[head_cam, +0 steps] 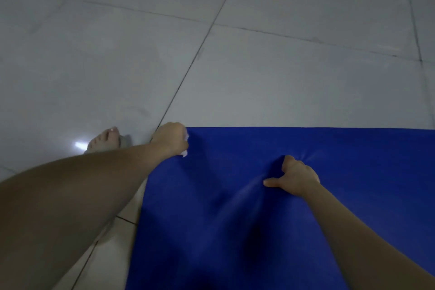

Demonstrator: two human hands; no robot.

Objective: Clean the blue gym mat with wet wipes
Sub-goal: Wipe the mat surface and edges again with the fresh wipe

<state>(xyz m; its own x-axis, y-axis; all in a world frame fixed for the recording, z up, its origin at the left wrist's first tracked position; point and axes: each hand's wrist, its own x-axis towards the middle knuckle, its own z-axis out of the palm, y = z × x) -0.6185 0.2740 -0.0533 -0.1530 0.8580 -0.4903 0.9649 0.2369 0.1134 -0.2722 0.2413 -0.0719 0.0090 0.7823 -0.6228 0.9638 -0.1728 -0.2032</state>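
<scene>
The left fingers (pixel 180 134) are curled tight into a fist, pressed together round a white wipe (pixel 184 153). Only small bits of the wipe show, poking out at the fist's right side, one near the top and one at the bottom. The left hand (pixel 170 140) sits at the far left corner of the mat (pixel 353 183), with the wipe against the blue surface just inside the edge. Its bare forearm runs back toward the lower left, crossing the mat's left edge.

The right fingers (pixel 289 160) are curled down into the mat and pinch up a fold of it. The thumb sticks out to the left and lies on the blue surface. Creases spread from this grip toward the upper right and the lower left. The right hand (pixel 295 180) is well inside the mat, nearer the person than the left hand and apart from it. Its bare forearm leads off to the lower right.

The mat lies on the floor (pixel 282 66) and fills the lower right of the view. Its far edge runs straight across, and its left edge runs down toward the bottom. The floor is pale grey glossy tile with dark joints. A foot (pixel 104 140) in a grey sandal stands on the tiles left of the left hand, near the mat's corner but not touching it. A bright glint (pixel 80 144) shines on the tile just beside the foot.
</scene>
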